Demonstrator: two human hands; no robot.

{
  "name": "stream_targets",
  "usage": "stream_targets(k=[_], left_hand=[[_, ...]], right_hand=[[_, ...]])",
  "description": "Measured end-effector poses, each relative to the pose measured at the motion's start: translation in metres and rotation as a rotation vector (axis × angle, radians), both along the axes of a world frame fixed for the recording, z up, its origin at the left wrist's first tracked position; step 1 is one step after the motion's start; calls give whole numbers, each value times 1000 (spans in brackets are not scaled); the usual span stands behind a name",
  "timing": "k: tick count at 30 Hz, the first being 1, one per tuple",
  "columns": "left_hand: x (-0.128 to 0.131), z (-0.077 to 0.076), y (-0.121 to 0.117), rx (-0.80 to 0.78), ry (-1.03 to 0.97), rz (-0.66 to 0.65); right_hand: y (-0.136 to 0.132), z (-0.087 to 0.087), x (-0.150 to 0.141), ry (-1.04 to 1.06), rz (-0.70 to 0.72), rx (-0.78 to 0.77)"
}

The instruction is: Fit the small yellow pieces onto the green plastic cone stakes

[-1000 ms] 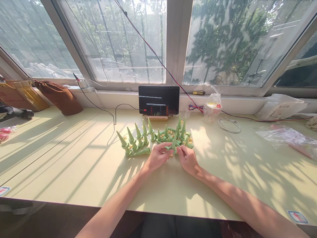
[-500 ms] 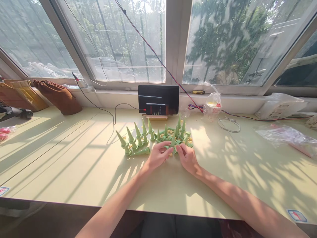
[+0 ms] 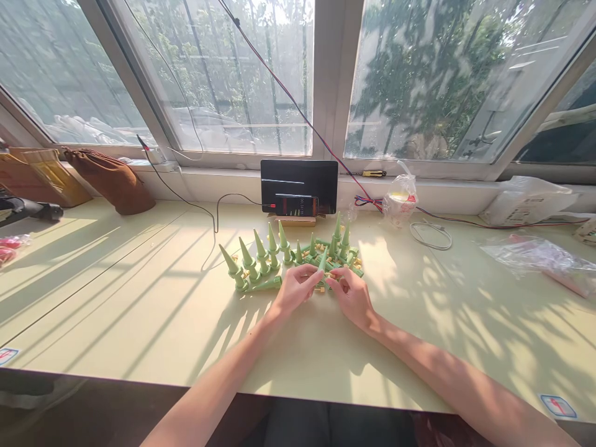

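Observation:
My left hand (image 3: 298, 288) is closed around the lower part of a green pointed cone (image 3: 323, 259), its tip upward. Beside it, the fingers of my right hand (image 3: 352, 297) are pinched together close to the cone's base; what lies between them is too small to make out. Several green cones on collared bases (image 3: 261, 253) stand in a slanting row left of my hands. One long green piece (image 3: 266, 284) lies on its side in front of that row. Behind my hands is a heap of green parts and small yellowish pieces (image 3: 354, 261), partly hidden by my fingers.
A black tablet (image 3: 298, 177) with a phone (image 3: 297, 205) in front of it leans at the back. A brown drawstring bag (image 3: 109, 180) stands far left. Toward the right are a bagged cup (image 3: 401, 195), a coiled white cable (image 3: 431, 236) and clear plastic packaging (image 3: 535, 254).
The green cone in my left hand has shifted slightly left and sits lower between the fingers. My right fingertips have moved a little left and down beside its base. The standing cones are unchanged.

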State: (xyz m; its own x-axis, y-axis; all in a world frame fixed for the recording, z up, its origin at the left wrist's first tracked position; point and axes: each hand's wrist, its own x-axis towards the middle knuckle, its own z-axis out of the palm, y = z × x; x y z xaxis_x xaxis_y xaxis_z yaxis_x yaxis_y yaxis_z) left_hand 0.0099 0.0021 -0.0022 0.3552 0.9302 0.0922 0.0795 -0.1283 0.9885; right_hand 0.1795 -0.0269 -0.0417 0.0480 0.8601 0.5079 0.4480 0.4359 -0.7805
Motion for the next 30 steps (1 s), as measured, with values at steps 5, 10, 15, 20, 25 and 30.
stream_targets(k=[5,10,15,20,25,30], left_hand=[[0,-2,-1,3,-31,-44],[-1,-3,-2,19,-44,-76],[0,-2,-3,34,-39,-95],[1,-4,-5,34,-39,-132],[1,-11,-6,75,4,-136],[3,-15,-5,162,1,-104]], right_hand=[[0,-3,0,-3,-23,21],[-1,-5,0,5,-21,71],[-2,-4,1,2,-23,115],[-2,-2,2,-27,-44,161],[-1,-1,1,-13,-85,190],[0,0,1,-10,-75,153]])
